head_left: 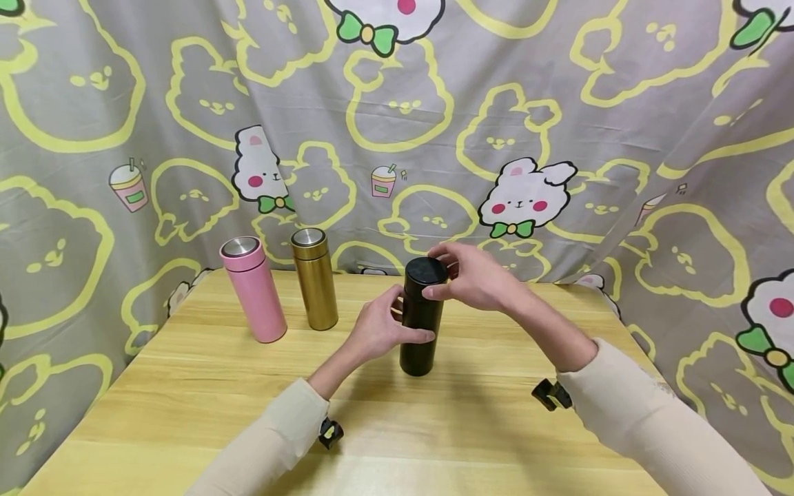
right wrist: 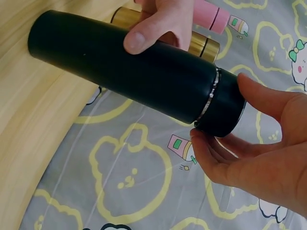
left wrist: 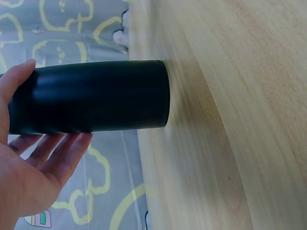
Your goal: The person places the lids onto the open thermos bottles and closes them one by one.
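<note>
A black thermos bottle (head_left: 420, 324) is upright over the table, its base at or just above the wood; I cannot tell if it touches. My left hand (head_left: 381, 324) grips the bottle's body from the left, thumb across the near side. In the left wrist view its fingers curl beneath the dark cylinder (left wrist: 110, 96). My right hand (head_left: 474, 279) holds the black lid (right wrist: 223, 105) between thumb and fingers. A thin silvery ring shows between lid and body in the right wrist view. Left of the hands stand a pink thermos (head_left: 257, 300) and a gold thermos (head_left: 316, 286), both with silver-topped lids.
The light wooden table (head_left: 186, 413) reaches back to a grey curtain (head_left: 422, 89) printed with yellow outlines and white rabbits. This curtain also hangs along both sides. A black strap mount (head_left: 331, 434) sits at the left wrist, another (head_left: 551, 395) at the right.
</note>
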Available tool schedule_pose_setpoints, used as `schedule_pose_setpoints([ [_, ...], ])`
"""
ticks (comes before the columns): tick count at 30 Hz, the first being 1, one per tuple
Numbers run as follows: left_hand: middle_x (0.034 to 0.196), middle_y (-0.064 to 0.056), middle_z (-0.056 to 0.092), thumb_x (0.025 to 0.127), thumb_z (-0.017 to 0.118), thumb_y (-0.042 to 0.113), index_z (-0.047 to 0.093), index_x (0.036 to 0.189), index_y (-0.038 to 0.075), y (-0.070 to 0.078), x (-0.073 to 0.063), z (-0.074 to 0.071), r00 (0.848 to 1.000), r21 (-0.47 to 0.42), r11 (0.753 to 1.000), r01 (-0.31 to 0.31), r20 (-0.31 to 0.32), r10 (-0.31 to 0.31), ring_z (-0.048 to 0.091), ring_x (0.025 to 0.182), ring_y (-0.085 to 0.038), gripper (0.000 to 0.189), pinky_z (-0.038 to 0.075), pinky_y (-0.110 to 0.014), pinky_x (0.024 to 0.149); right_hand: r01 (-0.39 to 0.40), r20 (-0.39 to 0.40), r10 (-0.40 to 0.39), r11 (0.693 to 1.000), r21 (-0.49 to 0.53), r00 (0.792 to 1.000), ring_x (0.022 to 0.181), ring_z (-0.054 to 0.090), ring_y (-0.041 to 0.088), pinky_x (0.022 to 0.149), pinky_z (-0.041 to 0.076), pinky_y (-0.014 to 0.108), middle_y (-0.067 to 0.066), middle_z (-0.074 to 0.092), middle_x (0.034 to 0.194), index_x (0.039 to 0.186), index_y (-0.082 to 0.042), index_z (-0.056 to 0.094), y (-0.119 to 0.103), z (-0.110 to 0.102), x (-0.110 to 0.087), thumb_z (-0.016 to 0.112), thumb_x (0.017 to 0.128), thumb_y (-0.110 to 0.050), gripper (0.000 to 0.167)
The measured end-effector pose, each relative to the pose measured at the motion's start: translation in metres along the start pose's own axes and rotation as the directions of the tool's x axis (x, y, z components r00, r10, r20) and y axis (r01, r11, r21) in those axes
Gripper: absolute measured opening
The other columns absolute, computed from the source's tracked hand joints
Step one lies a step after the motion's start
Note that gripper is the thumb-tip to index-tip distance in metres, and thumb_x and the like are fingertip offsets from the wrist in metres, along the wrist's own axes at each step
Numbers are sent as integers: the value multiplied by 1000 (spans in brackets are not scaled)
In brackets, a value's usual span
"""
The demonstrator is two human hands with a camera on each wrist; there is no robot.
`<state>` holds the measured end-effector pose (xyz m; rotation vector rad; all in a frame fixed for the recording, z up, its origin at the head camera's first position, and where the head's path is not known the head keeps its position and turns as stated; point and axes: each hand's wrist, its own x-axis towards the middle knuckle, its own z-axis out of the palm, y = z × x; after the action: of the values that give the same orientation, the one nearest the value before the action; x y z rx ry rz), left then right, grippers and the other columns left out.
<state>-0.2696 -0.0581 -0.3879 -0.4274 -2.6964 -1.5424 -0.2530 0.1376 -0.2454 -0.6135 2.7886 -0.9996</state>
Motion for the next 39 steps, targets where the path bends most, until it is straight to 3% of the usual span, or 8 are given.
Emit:
schedule_pose_setpoints([
  [11, 103, 6, 69, 62, 94, 52, 58, 108, 28, 0, -1, -1, 1000, 6, 1000, -4, -8, 4, 66, 96, -14, 63, 56, -35, 77, -34, -140, 24, 997, -74, 990, 97, 65, 28, 80, 52, 40, 12, 69, 106, 126, -10, 54, 0, 12, -1, 87, 78, -40, 65],
  [22, 101, 7, 70, 62, 94, 51, 59, 107, 29, 1, 0, 0, 1000, 0, 1000, -20, -12, 20, 67, 95, -13, 61, 56, -35, 76, -47, -149, 34, 995, -85, 988, 91, 63, 27, 73, 50, 36, 12, 66, 101, 123, -10, 51, 0, 13, -1, 87, 78, -44, 67],
  [26, 101, 7, 70, 62, 94, 52, 58, 106, 29, 1, -1, 0, 1000, 3, 1000, -19, -9, 19, 66, 95, -14, 62, 56, -35, 75, -51, -104, 42, 995, -87, 994, 92, 64, 28, 74, 51, 37, 14, 66, 105, 130, -8, 49, -1, 9, -2, 85, 80, -46, 73],
  [30, 103, 6, 69, 63, 94, 52, 57, 107, 28, 0, -1, -1, 1000, 5, 1000, -17, -1, 17, 65, 96, -14, 62, 56, -35, 76, -54, -63, 49, 995, -80, 997, 109, 64, 32, 88, 53, 45, 17, 64, 124, 143, -7, 45, -1, 3, 0, 82, 83, -47, 81],
  [34, 103, 6, 68, 63, 94, 51, 58, 109, 29, 1, 0, 0, 1000, 2, 1000, -12, -1, 12, 65, 97, -15, 63, 56, -36, 77, -21, 6, 21, 999, -33, 1000, 130, 56, 37, 104, 48, 52, 17, 54, 145, 152, -11, 41, -2, -4, 2, 80, 87, -35, 80],
  [39, 103, 6, 69, 63, 94, 50, 59, 110, 29, 1, 0, 0, 1000, -3, 1000, -11, -1, 11, 66, 97, -14, 63, 56, -36, 78, 31, 66, -32, 999, 7, 997, 131, 56, 37, 104, 50, 50, 18, 52, 149, 153, -11, 44, -2, -7, 1, 76, 89, -17, 72],
])
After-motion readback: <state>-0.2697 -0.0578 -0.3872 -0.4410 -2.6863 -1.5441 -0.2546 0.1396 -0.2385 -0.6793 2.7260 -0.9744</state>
